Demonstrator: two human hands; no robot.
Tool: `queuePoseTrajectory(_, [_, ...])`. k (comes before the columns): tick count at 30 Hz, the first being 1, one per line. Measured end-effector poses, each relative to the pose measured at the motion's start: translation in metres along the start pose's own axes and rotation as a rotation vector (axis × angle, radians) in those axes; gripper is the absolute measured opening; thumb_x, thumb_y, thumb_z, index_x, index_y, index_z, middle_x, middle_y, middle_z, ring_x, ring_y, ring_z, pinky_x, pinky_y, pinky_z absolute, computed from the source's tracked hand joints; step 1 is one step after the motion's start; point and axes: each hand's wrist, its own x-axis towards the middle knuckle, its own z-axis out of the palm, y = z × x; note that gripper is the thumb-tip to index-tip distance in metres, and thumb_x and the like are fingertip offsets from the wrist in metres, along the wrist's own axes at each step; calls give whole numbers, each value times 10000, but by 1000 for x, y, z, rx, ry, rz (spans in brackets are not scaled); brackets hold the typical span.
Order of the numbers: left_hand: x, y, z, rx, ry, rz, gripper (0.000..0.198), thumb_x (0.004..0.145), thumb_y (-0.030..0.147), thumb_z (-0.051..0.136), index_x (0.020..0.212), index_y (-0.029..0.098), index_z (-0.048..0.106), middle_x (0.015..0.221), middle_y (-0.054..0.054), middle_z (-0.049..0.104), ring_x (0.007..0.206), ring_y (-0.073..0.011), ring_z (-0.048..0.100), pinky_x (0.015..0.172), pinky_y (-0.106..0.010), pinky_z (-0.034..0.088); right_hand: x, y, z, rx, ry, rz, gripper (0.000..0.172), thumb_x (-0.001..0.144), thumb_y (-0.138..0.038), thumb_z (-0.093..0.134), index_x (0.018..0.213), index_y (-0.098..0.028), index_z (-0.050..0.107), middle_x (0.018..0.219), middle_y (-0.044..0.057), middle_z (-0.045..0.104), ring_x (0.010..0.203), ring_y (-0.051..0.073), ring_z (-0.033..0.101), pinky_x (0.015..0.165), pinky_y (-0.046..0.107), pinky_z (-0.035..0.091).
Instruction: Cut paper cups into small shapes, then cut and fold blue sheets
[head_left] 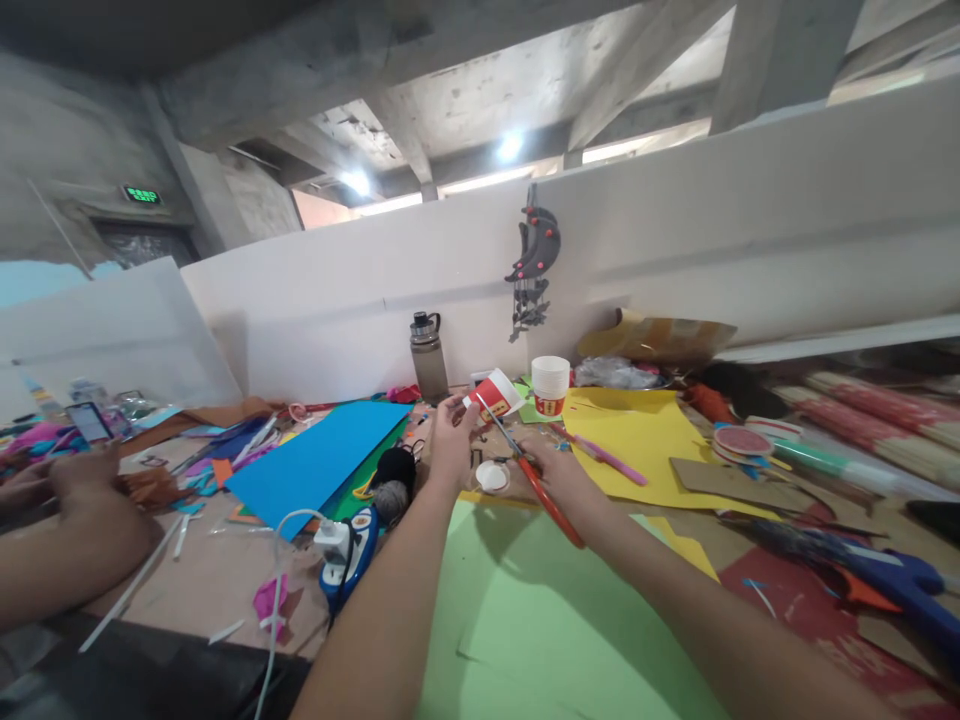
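A red and white paper cup [496, 394] is tilted on its side, with the fingers of my left hand [451, 438] wrapped around its near left part. My right hand [553, 468] grips a pair of scissors [553, 506] with long orange-red handles. The blades reach up to the cup and overlap its wall; whether they have cut into it I cannot tell. Below the cup lies a round white piece [493, 476] on the table. Just behind and to the right stands a stack of matching paper cups [550, 383]. Light green paper [555, 620] spreads beneath my forearms.
Blue card [322, 460], a blue power strip [352, 560] with a white plug and dark yarn [394, 480] are on the left. Yellow paper [637, 430] with a pink pen [611, 460] and a blue-handled tool [885, 580] lie right. A bottle [428, 360] stands behind. Another person's hand [86, 475] is far left.
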Motion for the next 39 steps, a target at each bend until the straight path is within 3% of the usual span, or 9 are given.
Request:
queuePoseTrajectory(8, [2,-7,-8,214,-56,82,418,680,345,777,1003,179,569,1015,-77,658,847,-173,645,708,-296,529,-3,4,1,76,-24,-2,350,835,-501,484,925,-198,634,828,72,702,772,255,651,731,374,505])
queuePoseTrajectory(14, [4,-8,-12,257,-78,118,403,694,303,766,1018,183,559,1060,-86,649,883,-186,646,754,-325,522,4,13,11,39,16,20,337,809,-465,469,865,-197,665,818,93,722,781,257,667,754,359,508])
queuePoseTrajectory(18, [6,-10,-14,202,-59,119,399,702,323,761,1025,190,568,1083,-87,647,908,-184,646,786,-326,517,5,16,15,27,52,31,321,780,-466,493,832,-203,669,788,85,722,753,264,667,737,372,513])
queuePoseTrajectory(23, [9,-14,-16,124,-23,65,379,734,342,731,1040,199,559,1004,-71,661,865,-170,644,746,-305,518,1,11,8,105,-16,20,319,796,-484,504,820,-203,653,787,70,711,748,252,656,716,362,513])
queuePoseTrajectory(27, [11,-13,-19,169,-49,93,391,703,276,758,1032,185,568,1010,-73,667,925,-173,640,841,-326,499,-2,7,1,125,-67,3,319,816,-487,515,863,-199,644,836,70,702,807,252,649,743,357,505])
queuePoseTrajectory(33, [10,-14,-17,251,-83,128,416,687,270,771,1041,173,576,1088,-107,653,994,-209,636,877,-359,489,-2,6,2,47,-54,42,343,835,-493,468,880,-193,630,777,69,686,744,249,636,723,366,495])
queuePoseTrajectory(39, [12,-19,-14,84,-59,75,471,685,233,766,1115,188,580,1146,-108,655,1029,-203,632,917,-362,482,2,11,8,-24,-20,29,343,830,-468,456,849,-185,649,787,91,698,746,250,645,701,341,488])
